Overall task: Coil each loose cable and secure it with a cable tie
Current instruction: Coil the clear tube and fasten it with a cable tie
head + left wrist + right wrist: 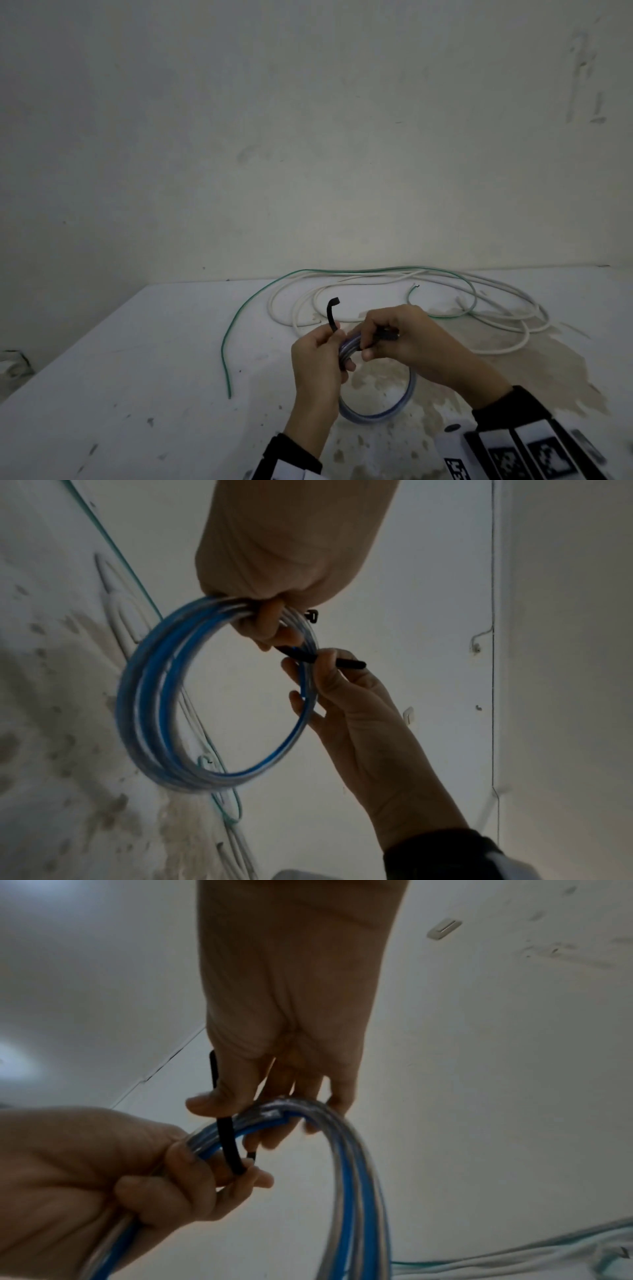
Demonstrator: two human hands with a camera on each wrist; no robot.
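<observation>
Item 1: coil of clear-sheathed blue cable [380,413], several loops, held upright just above the white stained tabletop [137,359]. No containers in view; nothing sits in anything.

Item 2: black plastic cable tie [331,313], crossing the top of the coil between my two hands. One end curves up free past my left thumb; the other end shows at my right fingers.

Item 3: my left hand [320,363], fingers curled round the gathered loops at the coil's top, thumb pressing the tie against them. Wrist comes up from below, dark cuff at the sleeve.

Item 4: my right hand [407,337], fingers curled, pinching the tie and the cable loops just beside my left hand; knuckles face upward.

Item 5: loose thin green wire [233,325], lying on the tabletop to the left and behind, uncoiled.

Item 6: loose white cable [507,349], sprawled in wide loops at the back of the tabletop, uncoiled, overlapping the green wire.

Markings: black-and-white square patterned tags [548,457] on my right wrist band; no readable writing.
</observation>
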